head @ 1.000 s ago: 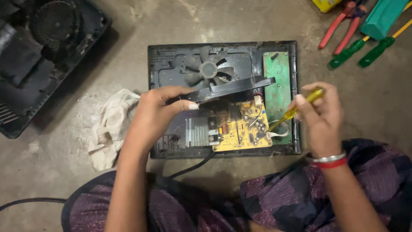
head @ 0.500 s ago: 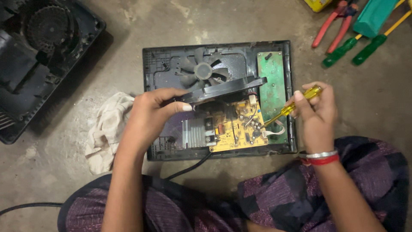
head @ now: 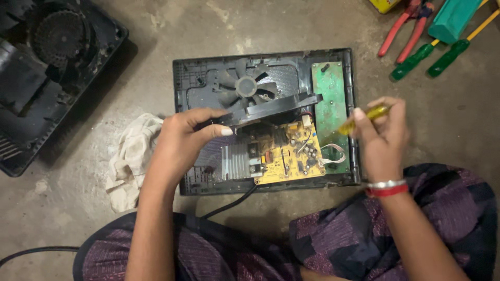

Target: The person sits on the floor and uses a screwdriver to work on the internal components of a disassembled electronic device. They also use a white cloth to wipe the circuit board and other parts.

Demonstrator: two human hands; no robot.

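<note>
Two hands are working over an opened black appliance base (head: pixel 182 130) lying on the concrete floor (head: pixel 156 31).

The left hand (head: pixel 182 140) is gripping a flat black disc (head: pixel 276 108), its fingers closed on the edge, tilting it above the fan (head: pixel 245 86) and partly hiding the yellow circuit board (head: pixel 286 153). The right hand (head: pixel 383 138) is clasping a yellow-handled screwdriver (head: pixel 364 117), whose tip is hidden. A rag (head: pixel 130 156) is lying just beside the base; green-handled screwdrivers (head: pixel 432 54) and red pliers (head: pixel 401 28) are sitting well apart, cut off at the frame edge.
</note>
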